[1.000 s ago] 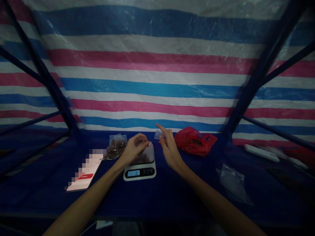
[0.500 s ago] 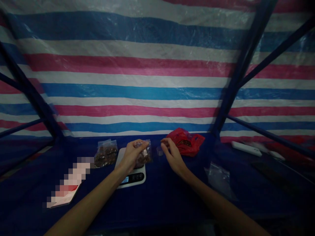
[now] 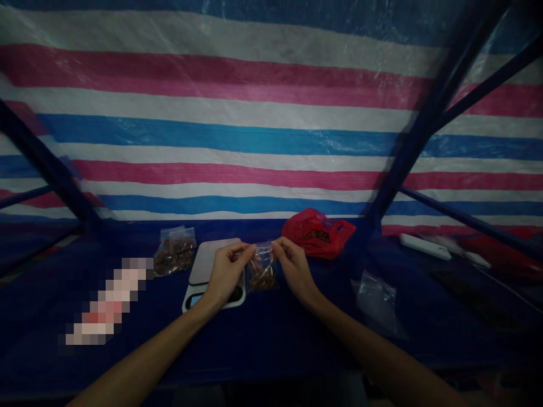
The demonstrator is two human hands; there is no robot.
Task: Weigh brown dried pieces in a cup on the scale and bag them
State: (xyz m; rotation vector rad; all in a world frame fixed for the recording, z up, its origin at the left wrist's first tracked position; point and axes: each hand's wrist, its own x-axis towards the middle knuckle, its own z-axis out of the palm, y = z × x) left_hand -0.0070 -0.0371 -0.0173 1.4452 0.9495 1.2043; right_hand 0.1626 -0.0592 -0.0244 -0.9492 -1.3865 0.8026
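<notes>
Pinching the top edge of a small clear zip bag from both sides, the left hand and right hand hold it between them. Its contents appear to be brown pieces, though the dim view limits certainty. The bag sits just right of a digital scale. Left of the scale lies a second filled bag. A red plastic bag lies far right of the scale, and a clear bag lies farther right.

Single head-worn view, looking forward and down from the near side of the tabletop, fairly close to the clear zip bag. Striped tarp fills the upper frame beyond the bag, tabletop below it.
</notes>
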